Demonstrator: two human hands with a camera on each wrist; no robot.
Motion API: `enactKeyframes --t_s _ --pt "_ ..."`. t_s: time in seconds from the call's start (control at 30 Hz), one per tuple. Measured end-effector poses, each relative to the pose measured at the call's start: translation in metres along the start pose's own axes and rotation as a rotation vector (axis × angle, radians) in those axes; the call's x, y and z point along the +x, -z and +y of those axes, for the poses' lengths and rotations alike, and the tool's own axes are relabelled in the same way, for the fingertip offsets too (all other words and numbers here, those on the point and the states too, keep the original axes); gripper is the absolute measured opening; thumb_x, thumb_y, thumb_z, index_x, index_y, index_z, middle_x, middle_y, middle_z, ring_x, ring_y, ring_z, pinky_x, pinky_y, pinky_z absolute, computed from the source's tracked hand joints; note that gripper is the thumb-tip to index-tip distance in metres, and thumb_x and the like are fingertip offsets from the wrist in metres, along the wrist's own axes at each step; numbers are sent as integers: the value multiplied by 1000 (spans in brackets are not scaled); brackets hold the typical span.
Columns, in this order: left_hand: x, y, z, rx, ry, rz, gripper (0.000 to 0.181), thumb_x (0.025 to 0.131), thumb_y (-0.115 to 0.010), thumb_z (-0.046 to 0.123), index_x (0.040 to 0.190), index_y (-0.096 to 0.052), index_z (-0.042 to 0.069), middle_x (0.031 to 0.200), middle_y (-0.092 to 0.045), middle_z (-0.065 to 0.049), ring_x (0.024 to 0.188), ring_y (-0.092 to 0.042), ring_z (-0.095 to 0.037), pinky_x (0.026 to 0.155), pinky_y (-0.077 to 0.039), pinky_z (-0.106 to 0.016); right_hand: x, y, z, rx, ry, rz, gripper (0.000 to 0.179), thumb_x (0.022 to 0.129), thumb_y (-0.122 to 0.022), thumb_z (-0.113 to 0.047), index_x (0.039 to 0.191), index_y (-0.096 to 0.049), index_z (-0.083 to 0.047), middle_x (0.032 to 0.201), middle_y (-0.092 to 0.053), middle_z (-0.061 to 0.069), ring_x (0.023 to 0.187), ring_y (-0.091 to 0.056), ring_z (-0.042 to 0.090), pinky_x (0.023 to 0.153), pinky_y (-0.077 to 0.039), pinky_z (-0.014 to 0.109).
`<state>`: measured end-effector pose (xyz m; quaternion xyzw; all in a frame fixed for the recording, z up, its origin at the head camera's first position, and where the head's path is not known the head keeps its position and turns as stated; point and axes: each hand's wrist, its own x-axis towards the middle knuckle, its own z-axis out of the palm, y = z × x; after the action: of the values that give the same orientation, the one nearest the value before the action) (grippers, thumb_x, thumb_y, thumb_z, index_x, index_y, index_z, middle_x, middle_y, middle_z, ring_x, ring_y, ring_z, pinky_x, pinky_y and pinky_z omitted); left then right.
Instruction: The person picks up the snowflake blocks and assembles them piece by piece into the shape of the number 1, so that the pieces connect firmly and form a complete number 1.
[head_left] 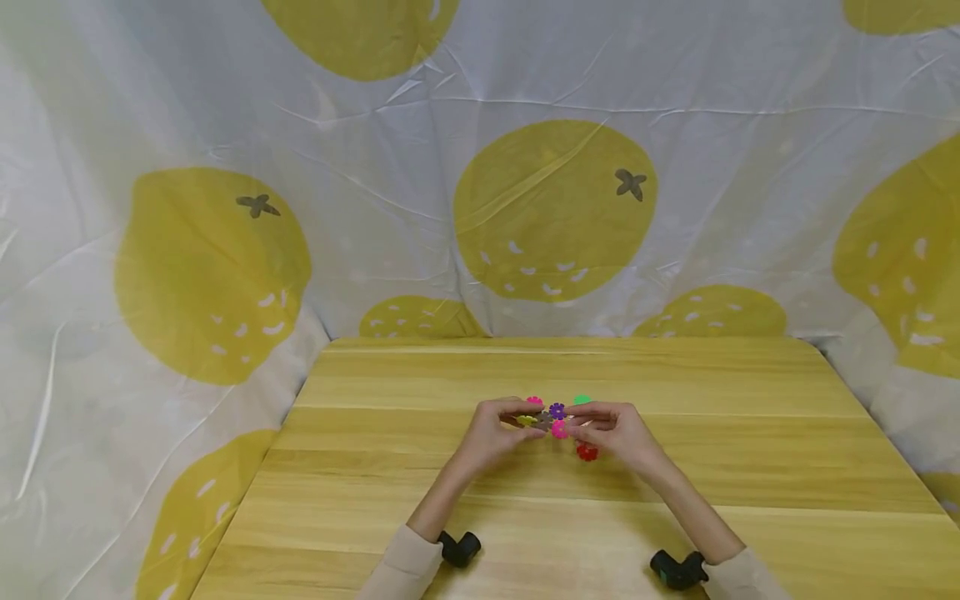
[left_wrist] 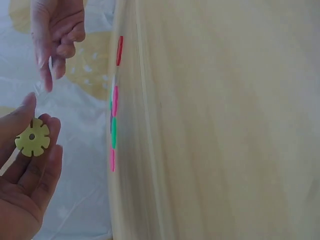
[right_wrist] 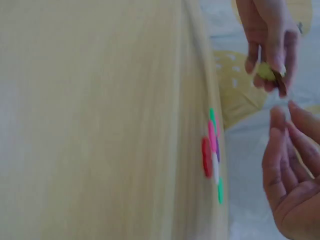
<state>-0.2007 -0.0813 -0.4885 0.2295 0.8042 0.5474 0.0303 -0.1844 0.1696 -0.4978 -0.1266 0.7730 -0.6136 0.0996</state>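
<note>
1 ylw disc [left_wrist: 32,146] in L fingers [left_wrist: 46,180], over tbl [head_left: 555,533].

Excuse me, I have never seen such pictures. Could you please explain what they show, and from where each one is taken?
There is no machine arm here: a person works with two bare hands above a wooden table. The wide picture comes from a camera on the head; the other two come from cameras on the left and right wrists. The left hand holds a yellow disc with notched edges, together with a brown piece. The right hand is close by; I see nothing held in it. On the table lie more small discs, among them red, purple, pink and green ones.
</note>
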Motion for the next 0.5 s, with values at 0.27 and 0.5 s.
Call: enactKeyframes --t_s 0.27,0.5 --pt "-2 8 -6 -5 42 5 25 86 -84 10 111 -80 9 108 -78 -8 104 -74 -25 87 -62 -37 -8 29 9 -172 3 13 33 92 -78 -10 122 -73 5 107 -76 21 89 -69 16 71 -59 26" --pt "-2 8 -7 0 52 11 26 85 -85 9 111 -80 8 107 -77 -8 104 -75 -25 82 -63 -29 -12 30 19 -188 -33 -95 36 92 -78 -9 125 -71 5 110 -74 22 86 -66 12 67 -57 24"
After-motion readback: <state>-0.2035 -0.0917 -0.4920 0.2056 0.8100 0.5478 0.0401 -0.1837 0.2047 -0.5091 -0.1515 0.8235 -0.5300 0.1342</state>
